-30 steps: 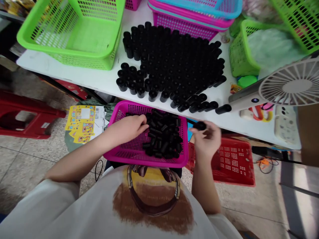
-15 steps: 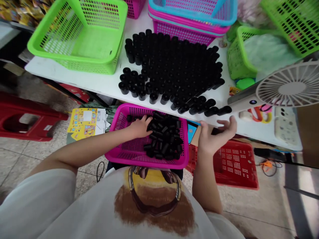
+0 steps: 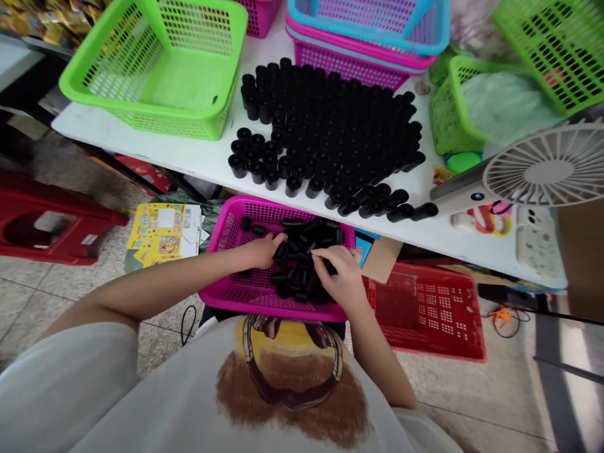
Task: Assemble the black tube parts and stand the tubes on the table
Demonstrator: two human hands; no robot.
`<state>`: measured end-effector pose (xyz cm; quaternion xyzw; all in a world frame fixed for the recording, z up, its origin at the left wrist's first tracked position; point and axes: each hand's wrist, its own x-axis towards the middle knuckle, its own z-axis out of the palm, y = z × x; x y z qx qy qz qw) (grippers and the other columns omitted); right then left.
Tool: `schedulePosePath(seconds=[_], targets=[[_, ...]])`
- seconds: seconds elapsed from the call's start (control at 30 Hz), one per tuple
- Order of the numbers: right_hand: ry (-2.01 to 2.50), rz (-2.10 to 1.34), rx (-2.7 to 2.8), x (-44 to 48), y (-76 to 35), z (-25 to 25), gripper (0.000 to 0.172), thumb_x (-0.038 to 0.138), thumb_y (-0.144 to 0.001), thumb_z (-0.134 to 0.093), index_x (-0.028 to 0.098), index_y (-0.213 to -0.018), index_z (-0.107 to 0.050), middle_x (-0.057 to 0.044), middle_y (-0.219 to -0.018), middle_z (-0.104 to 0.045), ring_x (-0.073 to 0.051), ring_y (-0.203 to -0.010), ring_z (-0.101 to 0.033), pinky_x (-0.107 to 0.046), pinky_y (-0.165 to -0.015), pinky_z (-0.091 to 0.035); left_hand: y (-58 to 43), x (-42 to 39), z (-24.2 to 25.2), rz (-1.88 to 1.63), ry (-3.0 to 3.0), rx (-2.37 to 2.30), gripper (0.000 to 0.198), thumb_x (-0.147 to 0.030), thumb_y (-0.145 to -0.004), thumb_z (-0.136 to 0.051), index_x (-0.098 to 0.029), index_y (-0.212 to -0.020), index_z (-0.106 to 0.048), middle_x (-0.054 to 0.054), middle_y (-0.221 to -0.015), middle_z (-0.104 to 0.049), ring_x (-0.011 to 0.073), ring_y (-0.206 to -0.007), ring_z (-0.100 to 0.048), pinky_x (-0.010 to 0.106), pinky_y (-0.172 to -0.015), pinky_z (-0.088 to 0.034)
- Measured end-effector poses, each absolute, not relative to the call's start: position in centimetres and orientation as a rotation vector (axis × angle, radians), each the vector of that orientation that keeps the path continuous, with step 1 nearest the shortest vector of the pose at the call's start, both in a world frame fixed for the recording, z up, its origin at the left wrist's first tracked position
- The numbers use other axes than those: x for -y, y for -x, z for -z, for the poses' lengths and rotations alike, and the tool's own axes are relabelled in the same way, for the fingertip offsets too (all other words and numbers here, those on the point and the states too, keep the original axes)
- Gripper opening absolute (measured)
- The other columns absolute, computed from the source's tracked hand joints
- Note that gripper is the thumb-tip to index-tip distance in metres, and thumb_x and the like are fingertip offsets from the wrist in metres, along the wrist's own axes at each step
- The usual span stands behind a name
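A magenta basket point(image 3: 278, 308) rests on my lap, with loose small black cylinders point(image 3: 299, 264) heaped in it. Inside it, my left hand point(image 3: 264, 250) is closed, thumb and fingers around a black cylinder point(image 3: 280, 250). My right hand point(image 3: 340, 272) reaches over the right side of the heap, its thumb and fingertips drawn together among the pieces. Whatever lies between those fingertips is too small and dark to make out. On the white table in front, many black tubes point(image 3: 330, 132) stand upright, packed close; a few along the front right edge lean over.
A green basket point(image 3: 141, 113) sits on the table at left, stacked blue and magenta baskets point(image 3: 368, 44) at the back. To the right are a fan point(image 3: 542, 170) and a green basket point(image 3: 453, 119) holding plastic bags. Below are a red crate point(image 3: 434, 314) and a red stool point(image 3: 51, 220).
My right hand has come down from the table's edge into the basket, moving left, and its fingers have drawn together. My left hand has closed on a black cylinder.
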<state>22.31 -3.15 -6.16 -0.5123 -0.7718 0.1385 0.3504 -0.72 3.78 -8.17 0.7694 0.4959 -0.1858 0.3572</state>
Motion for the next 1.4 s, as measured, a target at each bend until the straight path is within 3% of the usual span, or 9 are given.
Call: schedulePosePath(seconds=[0.13, 0.3, 0.5, 0.77, 0.87, 0.97, 1.1, 1.23, 1.4], targets=[[1.281, -0.556, 2.023, 3.7, -21.5, 5.5, 0.013, 0.022, -0.102, -0.062, 0.027, -0.101, -0.074, -0.003, -0.092, -0.08, -0.021, -0.088, -0.074, -0.041, -0.09, -0.046, 2.1, -3.2, 5.3, 0.342, -1.968, -1.148, 0.054, -0.015, -0.086, -0.057, -0.023, -0.138, -0.046, 0.009, -0.121, -0.069, 0.024, -0.095, -0.073, 0.035, -0.084, -0.056], [1.159, -0.878, 1.867, 4.3, -20.9, 4.4, 0.018, 0.03, -0.103, -0.064, 0.028, -0.12, -0.067, -0.006, -0.108, -0.073, -0.019, -0.09, -0.07, -0.037, -0.083, -0.058, 2.7, -0.8, 1.3, -0.21, -1.675, -0.882, 0.037, -0.025, -0.092, -0.056, -0.026, -0.127, -0.044, 0.003, -0.114, -0.062, 0.0182, -0.093, -0.065, 0.033, -0.083, -0.053], [1.076, -0.987, 1.656, 4.8, -20.1, 3.9, 0.039, 0.046, -0.098, -0.072, 0.031, -0.127, -0.05, -0.005, -0.112, -0.059, -0.015, -0.08, -0.06, -0.034, -0.075, -0.059, 1.3, 1.6, -0.2, -0.504, -0.726, -0.698, 0.053, -0.03, -0.083, -0.06, -0.038, -0.126, -0.031, -0.003, -0.107, -0.053, 0.0037, -0.053, -0.043, 0.021, -0.05, -0.037], [0.928, -1.352, 1.546, 5.0, -18.7, 4.2, 0.05, 0.056, -0.101, -0.064, 0.036, -0.135, -0.034, -0.003, -0.11, -0.06, -0.017, -0.095, -0.067, -0.03, -0.073, -0.061, 1.6, 1.7, 0.6, -0.471, -0.506, -0.701, 0.055, -0.032, -0.077, -0.061, -0.039, -0.124, -0.033, -0.004, -0.1, -0.057, 0.0027, -0.044, -0.038, 0.013, -0.038, -0.025], [0.979, -1.363, 1.5, 4.7, -18.6, 4.3, 0.05, 0.058, -0.102, -0.06, 0.035, -0.14, -0.038, -0.006, -0.119, -0.063, -0.014, -0.083, -0.068, -0.03, -0.069, -0.062, 1.7, 2.1, 0.9, -0.43, -0.487, -0.665, 0.054, -0.028, -0.076, -0.062, -0.036, -0.123, -0.037, -0.004, -0.097, -0.057, 0.0022, -0.043, -0.038, 0.012, -0.038, -0.025], [1.029, -1.268, 1.483, 4.5, -18.8, 4.0, 0.033, 0.051, -0.104, -0.059, 0.032, -0.129, -0.049, -0.002, -0.105, -0.068, -0.012, -0.068, -0.067, -0.03, -0.064, -0.061, 1.5, 2.4, 1.2, -0.42, -0.489, -0.615, 0.058, -0.027, -0.078, -0.065, -0.036, -0.128, -0.039, -0.004, -0.099, -0.061, 0.0016, -0.04, -0.038, 0.012, -0.036, -0.023], [1.103, -0.868, 1.432, 4.9, -19.3, 3.4, 0.025, 0.043, -0.099, -0.069, 0.029, -0.112, -0.053, -0.005, -0.104, -0.07, -0.018, -0.09, -0.074, -0.032, -0.074, -0.063, 1.3, 2.1, 1.0, -0.647, -0.43, -0.7, 0.062, -0.031, -0.087, -0.065, -0.043, -0.143, -0.039, -0.003, -0.112, -0.065, -0.0019, -0.037, -0.028, 0.012, -0.032, -0.015], [1.096, -0.638, 1.676, 5.4, -19.2, 3.0, 0.025, 0.028, -0.095, -0.074, 0.03, -0.117, -0.063, -0.007, -0.106, -0.073, -0.021, -0.096, -0.074, -0.037, -0.08, -0.066, 1.0, 1.7, 0.5, -0.798, -0.329, -0.8, 0.053, -0.036, -0.101, -0.053, -0.047, -0.151, -0.04, 0.0, -0.124, -0.067, -0.0026, -0.037, -0.02, 0.013, -0.032, -0.01], [1.129, -0.42, 1.733, 5.3, -18.6, 2.7, 0.03, 0.024, -0.092, -0.075, 0.028, -0.121, -0.068, -0.007, -0.104, -0.075, -0.021, -0.087, -0.075, -0.035, -0.07, -0.067, 0.3, 2.1, 0.7, -0.848, -0.308, -0.768, 0.034, -0.046, -0.103, -0.058, -0.037, -0.136, -0.055, 0.002, -0.125, -0.07, -0.0027, -0.039, -0.022, 0.011, -0.032, -0.013]])
